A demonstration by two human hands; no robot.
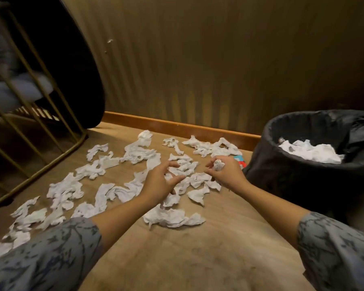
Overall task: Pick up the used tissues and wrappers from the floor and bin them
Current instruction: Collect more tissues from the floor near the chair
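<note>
Several crumpled white tissues [135,154] lie scattered over the wooden floor, from the lower left up to the skirting board. My right hand [225,172] is shut on a balled tissue [218,164], held just above the floor left of the bin. My left hand [160,181] hovers over the tissues in the middle with fingers spread and nothing in it. A red and blue wrapper [240,160] lies by the foot of the bin, partly hidden by my right hand. The black lined bin [303,171] stands at the right with white tissues [311,152] inside.
A gold wire-frame stand [40,143] with a dark curved body [76,80] occupies the left. A ribbed wall [219,59] and wooden skirting [177,124] close off the back. Bare wooden floor [198,259] lies between my forearms.
</note>
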